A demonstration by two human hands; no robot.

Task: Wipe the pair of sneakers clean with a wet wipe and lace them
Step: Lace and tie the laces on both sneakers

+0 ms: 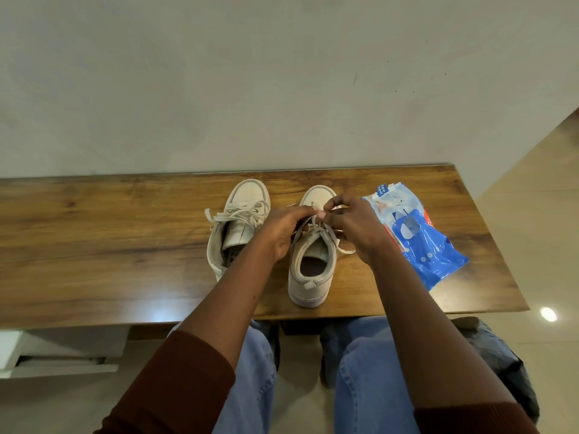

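Centre frame, one sneaker (311, 264) sits heel toward the person so its lace (316, 228) is within reach; left hand (282, 228) and right hand (354, 227) each pinch a strand, probably tying. The second sneaker (238, 227) stands left, wet wipe pack (416, 236) right

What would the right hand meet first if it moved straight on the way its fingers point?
Probably the left hand: the right hand pinches the lace over the sneaker with fingers pointing leftward, and the left fingertips sit almost against them. Depth is uncertain.
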